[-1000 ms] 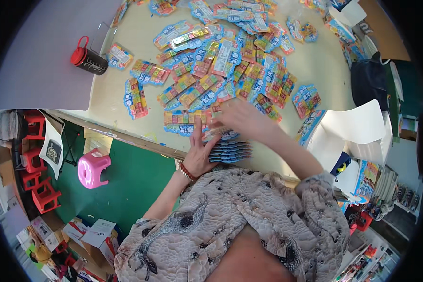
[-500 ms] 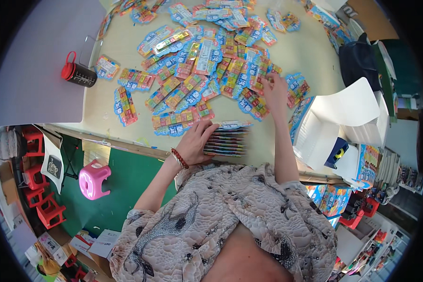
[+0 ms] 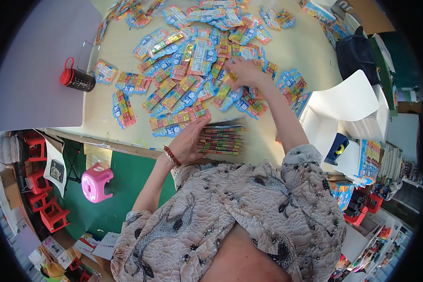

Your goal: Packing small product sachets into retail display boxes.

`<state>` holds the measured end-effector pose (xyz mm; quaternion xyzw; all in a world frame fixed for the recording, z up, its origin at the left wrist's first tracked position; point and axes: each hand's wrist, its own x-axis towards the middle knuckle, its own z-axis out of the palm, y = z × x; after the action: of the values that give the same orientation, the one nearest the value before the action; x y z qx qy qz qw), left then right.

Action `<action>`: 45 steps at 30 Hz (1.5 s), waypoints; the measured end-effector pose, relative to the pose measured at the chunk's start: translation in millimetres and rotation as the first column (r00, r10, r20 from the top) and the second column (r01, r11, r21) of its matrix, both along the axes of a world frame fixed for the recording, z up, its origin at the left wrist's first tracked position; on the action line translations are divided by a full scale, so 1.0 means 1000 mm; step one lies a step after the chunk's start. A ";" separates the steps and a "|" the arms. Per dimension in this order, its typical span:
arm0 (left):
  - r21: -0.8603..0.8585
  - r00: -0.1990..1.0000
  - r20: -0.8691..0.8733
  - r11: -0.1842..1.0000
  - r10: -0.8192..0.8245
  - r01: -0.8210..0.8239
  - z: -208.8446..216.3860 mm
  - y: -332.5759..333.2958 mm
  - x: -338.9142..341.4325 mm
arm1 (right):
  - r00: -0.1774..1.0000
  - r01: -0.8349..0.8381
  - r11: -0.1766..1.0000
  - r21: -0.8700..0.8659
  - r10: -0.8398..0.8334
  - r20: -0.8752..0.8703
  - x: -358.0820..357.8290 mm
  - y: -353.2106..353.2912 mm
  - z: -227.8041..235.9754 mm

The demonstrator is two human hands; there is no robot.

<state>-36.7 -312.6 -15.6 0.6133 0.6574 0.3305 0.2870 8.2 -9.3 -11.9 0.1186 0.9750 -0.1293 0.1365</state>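
Note:
My left hand [image 3: 188, 141] curls around the left end of a stack of blister packs [image 3: 221, 140] at the table's near edge. These packs stand close together, their thin colourful edges toward me. Over the loose pile, my right hand [image 3: 244, 74] has its fingers bent down on a blister pack [image 3: 226, 96], which is smeared by motion; the fingertips are partly hidden. Blue cloud-shaped cards with rows of small coloured blocks make up the pile [image 3: 192, 56]. One more such pack [image 3: 174, 123] lies flat just beyond my left hand.
A black bottle with a red lid [image 3: 77, 79] lies at the left on a grey board [image 3: 33, 70]. White open boxes [image 3: 343, 103] and a dark bag [image 3: 357, 56] crowd the right side. A pink stool [image 3: 97, 182] stands on the green floor at the lower left.
My right hand has swung left from the pile's right edge to its middle, and a pack there has shifted toward me. My left hand stays at the stack, whose top pack now tilts up.

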 end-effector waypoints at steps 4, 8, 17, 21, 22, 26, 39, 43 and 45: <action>0.142 0.996 0.084 0.989 0.026 -0.037 -0.017 -0.004 0.000 | 0.981 -0.086 0.996 -0.013 0.082 -0.173 0.029 -0.014 -0.007; 0.067 0.993 0.116 0.997 0.021 -0.029 -0.016 -0.005 -0.001 | 0.978 0.161 0.912 -0.378 -0.200 -0.064 0.050 -0.018 0.016; 0.075 0.955 0.296 0.997 0.008 -0.031 -0.028 0.001 -0.002 | 0.941 0.104 0.938 -0.331 -0.201 -0.273 0.076 -0.029 0.087; 0.113 0.993 0.108 0.993 -0.039 0.026 -0.027 0.000 -0.005 | 0.969 -0.140 0.929 -0.341 0.057 -0.242 0.038 -0.066 0.052; 0.092 0.996 0.077 0.995 -0.043 0.036 -0.026 0.002 -0.005 | 0.969 -0.131 0.932 -0.339 0.048 -0.243 0.034 -0.075 0.045; 0.076 0.936 0.328 0.983 0.131 -0.165 -0.043 -0.005 0.009 | 0.989 -0.100 0.813 -0.574 0.018 -0.148 0.031 -0.093 0.026; 0.114 0.983 0.132 0.984 0.125 -0.140 -0.046 0.009 0.015 | 0.631 0.080 0.153 -0.985 -0.773 -0.069 0.149 -0.116 -0.045; 0.149 0.991 0.087 0.982 0.102 -0.114 -0.041 0.004 0.024 | 0.676 -0.027 0.003 -1.000 -0.736 -0.020 0.159 -0.130 -0.045; 0.111 0.988 0.116 0.987 0.106 -0.119 -0.045 0.001 0.025 | 0.646 -0.006 0.098 -0.995 -0.759 -0.079 0.167 -0.140 -0.034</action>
<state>-11.4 -311.7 -60.6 0.5718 0.6537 0.4176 0.2671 175.5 -149.3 -46.3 0.2293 0.5853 -0.7571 -0.1780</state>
